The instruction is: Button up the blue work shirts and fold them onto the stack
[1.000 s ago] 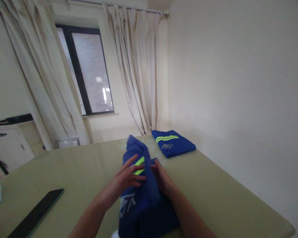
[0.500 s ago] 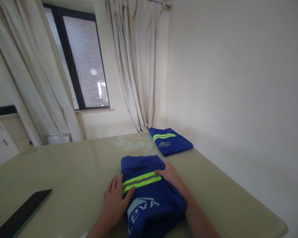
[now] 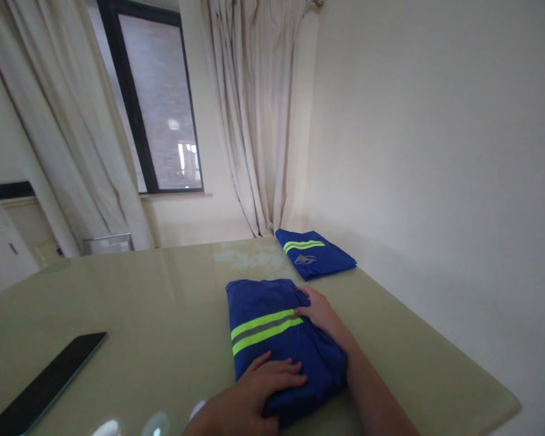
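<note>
A folded blue work garment [image 3: 263, 297] with a yellow-green and grey reflective band lies on the table in front of me. My left hand [image 3: 263, 387] rests across its near part, palm down with fingers spread, covering the white lettering. At the garment's right edge is my right hand [image 3: 320, 312], its thumb on top by the end of the band and its fingers curled at the side, gripping the cloth. Beyond it, at the far right, lies a second folded blue garment [image 3: 320, 254] with a similar band and a grey logo.
The pale green table [image 3: 163, 303] has a rounded corner at right, along a bare wall [image 3: 436, 151]. A dark flat panel [image 3: 49, 381] lies at the left. Behind stand a window [image 3: 161, 103] and long curtains [image 3: 258, 121]. Round light reflections show near the front edge.
My left hand has moved from the garment's left edge down and right onto its near part, over the lettering. My right hand stays at the right edge. The view has shifted slightly.
</note>
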A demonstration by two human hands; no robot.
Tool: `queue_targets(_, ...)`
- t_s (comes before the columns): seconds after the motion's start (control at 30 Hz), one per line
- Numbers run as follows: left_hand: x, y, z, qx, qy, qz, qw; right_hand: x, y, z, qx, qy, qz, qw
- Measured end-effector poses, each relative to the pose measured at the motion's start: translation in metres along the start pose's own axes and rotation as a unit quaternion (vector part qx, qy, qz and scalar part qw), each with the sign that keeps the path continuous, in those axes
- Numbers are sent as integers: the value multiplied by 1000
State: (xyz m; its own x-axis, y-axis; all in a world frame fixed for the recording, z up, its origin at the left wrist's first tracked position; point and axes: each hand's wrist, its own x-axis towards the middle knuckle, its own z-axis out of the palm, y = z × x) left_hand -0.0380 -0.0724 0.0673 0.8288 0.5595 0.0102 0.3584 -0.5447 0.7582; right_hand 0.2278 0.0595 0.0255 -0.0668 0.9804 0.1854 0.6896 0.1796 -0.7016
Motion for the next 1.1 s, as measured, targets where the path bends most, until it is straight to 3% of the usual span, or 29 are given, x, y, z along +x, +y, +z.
queue_targets(0.17,-22,6,-36,-90,-25,-94,991,1,-12,12,-49,67,6,997)
queue_targets(0.23,-29,-5,-47,-148,4,-112,983,0,-17,15,-89,80,4,993)
queue_targets(0.27,-30,-12,-49,-178,47,-114,976,0,-19,15,-94,78,9,992)
queue_targets(0.33,-25,-30,-46,-170,200,-145,954,1,-21,12,-64,78,36,994)
queue_targets(0.4,-14,-50,-36,-41,374,-235,896,2,-22,6,-7,105,56,993)
queue_targets(0.43,-8,-58,-30,42,426,-284,858,2,-23,3,17,127,53,990)
queue_targets(0.5,2,-74,-16,149,441,-335,819,0,-27,-6,49,170,29,984)
queue_targets(0.57,6,-87,-6,200,408,-345,821,-5,-37,-14,84,178,-11,980)
queue_targets(0.67,7,-100,-3,201,398,-325,834,-19,-62,-25,211,85,-79,971)
queue_targets(0.77,9,-101,-11,64,451,-257,852,-34,-88,-27,335,-55,-119,933)
queue_targets(0.83,10,-93,-19,-116,483,-202,844,-42,-98,-20,341,-120,-120,925)
queue_targets(0.9,11,-78,-26,-332,478,-161,797,-46,-102,-8,291,-152,-109,938)
queue_targets(0.97,10,-62,-28,-508,436,-146,729,-48,-102,5,241,-171,-91,951)
queue_targets(1.03,11,-52,-24,-616,370,-136,682,-51,-102,12,234,-201,-85,947)
queue_targets(1.1,13,-48,-17,-671,322,-87,662,-57,-106,13,281,-246,-88,923)
